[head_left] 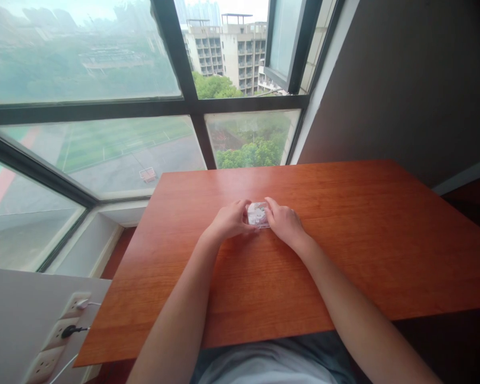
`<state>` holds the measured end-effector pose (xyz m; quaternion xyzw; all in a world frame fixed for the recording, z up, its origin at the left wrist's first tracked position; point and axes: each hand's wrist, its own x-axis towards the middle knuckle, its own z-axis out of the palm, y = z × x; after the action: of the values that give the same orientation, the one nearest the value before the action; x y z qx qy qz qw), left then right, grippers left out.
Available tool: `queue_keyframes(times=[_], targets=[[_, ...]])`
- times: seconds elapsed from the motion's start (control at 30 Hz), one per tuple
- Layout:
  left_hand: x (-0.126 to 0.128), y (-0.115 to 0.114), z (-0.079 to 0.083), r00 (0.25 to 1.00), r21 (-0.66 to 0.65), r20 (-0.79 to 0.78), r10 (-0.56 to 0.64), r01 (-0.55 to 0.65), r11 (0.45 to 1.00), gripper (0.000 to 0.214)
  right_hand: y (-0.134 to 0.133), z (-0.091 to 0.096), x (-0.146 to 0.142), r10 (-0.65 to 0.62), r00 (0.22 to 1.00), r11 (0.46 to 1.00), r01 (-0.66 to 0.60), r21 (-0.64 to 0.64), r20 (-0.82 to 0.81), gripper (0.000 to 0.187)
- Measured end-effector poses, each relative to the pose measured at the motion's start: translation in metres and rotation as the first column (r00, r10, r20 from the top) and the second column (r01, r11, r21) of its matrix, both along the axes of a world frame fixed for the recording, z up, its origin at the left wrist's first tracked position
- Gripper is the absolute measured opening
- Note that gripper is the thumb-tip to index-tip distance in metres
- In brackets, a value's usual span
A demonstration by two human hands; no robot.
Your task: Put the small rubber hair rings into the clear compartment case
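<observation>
A small clear plastic box [257, 214] with something pale inside rests on the reddish wooden table [364, 240], near its middle. My left hand [231, 220] grips the box's left side with curled fingers. My right hand [284, 221] holds its right side, fingers bent over the top edge. Both forearms reach in from the bottom of the head view. What the box contains is too small to make out.
A large window [144, 133] with dark frames stands beyond the table's far edge. A dark wall [404, 80] rises at the right. A wall socket strip [60, 333] with plugged cables sits at lower left, beside the table's left edge.
</observation>
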<state>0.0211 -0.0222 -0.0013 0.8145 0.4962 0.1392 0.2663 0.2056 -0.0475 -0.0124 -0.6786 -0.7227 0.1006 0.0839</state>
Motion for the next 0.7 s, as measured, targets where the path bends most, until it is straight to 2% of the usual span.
queue_keyframes(times=[0.17,0.3,0.4,0.53,0.7], targets=[[0.003,-0.001,-0.001,0.998,0.056,-0.061,0.011,-0.008,0.998,0.064,-0.004,0.001,-0.002,0.036,0.999,0.998,-0.036,0.042,0.001,0.039],[0.007,-0.002,-0.004,0.998,0.108,-0.058,0.018,-0.011,0.994,0.057,-0.010,0.004,-0.008,0.001,1.000,0.996,-0.002,0.087,0.014,0.043],[0.011,-0.003,-0.010,1.000,0.095,0.013,0.024,-0.025,0.995,0.056,-0.011,0.004,-0.009,-0.002,1.000,0.991,0.001,0.132,0.007,0.052],[0.014,-0.003,-0.016,0.978,-0.014,0.199,-0.056,0.060,0.998,0.075,-0.008,0.001,-0.003,-0.007,1.000,0.989,0.007,0.147,-0.006,0.058],[0.010,-0.001,-0.019,0.962,-0.059,0.271,-0.037,0.055,0.997,0.066,-0.007,0.002,-0.002,-0.020,1.000,0.989,0.023,0.146,-0.018,0.052]])
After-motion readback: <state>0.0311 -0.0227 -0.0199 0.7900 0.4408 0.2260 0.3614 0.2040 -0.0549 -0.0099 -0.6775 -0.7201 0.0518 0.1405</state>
